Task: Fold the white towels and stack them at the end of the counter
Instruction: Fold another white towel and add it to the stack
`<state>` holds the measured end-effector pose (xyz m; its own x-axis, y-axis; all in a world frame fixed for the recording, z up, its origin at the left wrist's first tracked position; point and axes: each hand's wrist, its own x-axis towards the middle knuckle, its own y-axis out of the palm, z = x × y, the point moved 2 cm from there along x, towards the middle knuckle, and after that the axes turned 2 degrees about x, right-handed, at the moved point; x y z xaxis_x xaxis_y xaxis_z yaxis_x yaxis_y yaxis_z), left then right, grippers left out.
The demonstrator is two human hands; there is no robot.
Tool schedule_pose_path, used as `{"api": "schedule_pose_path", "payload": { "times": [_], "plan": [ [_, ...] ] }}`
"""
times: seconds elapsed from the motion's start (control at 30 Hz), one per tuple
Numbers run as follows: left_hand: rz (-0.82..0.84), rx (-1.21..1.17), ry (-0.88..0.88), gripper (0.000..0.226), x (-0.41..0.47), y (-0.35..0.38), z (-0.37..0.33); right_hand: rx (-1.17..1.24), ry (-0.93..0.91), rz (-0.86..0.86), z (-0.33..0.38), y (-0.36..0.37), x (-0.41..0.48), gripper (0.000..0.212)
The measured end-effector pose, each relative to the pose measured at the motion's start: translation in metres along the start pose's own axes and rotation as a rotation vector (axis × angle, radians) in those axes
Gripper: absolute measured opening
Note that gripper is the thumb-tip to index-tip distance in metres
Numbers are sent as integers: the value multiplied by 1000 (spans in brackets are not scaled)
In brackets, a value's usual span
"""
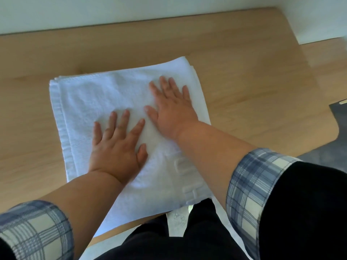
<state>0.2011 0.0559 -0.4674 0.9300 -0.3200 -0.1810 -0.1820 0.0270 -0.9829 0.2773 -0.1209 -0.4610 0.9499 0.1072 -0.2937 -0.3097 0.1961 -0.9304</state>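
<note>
A white towel [90,102] lies folded into a layered rectangle on the light wooden counter [244,76], its near edge reaching the counter's front edge. My left hand [116,145] rests flat on the towel's middle, fingers spread. My right hand [172,107] presses flat on the towel's right half, a little farther away, fingers apart. Neither hand holds anything. An embossed pattern shows on the towel near its right front corner.
A white wall [131,10] runs along the counter's far edge, with a white block at the far right corner [319,17]. The counter ends at the right with a rounded corner, dark floor [319,156] beyond. My dark clothing fills the bottom.
</note>
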Motion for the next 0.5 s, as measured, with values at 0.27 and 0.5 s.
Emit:
{"api": "schedule_pose_path", "payload": {
  "times": [0.27, 0.5],
  "plan": [
    [-8, -18, 20, 65, 1, 0, 1, 30, 340, -136, -24, 0, 22, 82],
    [12, -34, 18, 66, 4, -3, 1, 52, 348, -177, -25, 0, 26, 82]
  ]
}}
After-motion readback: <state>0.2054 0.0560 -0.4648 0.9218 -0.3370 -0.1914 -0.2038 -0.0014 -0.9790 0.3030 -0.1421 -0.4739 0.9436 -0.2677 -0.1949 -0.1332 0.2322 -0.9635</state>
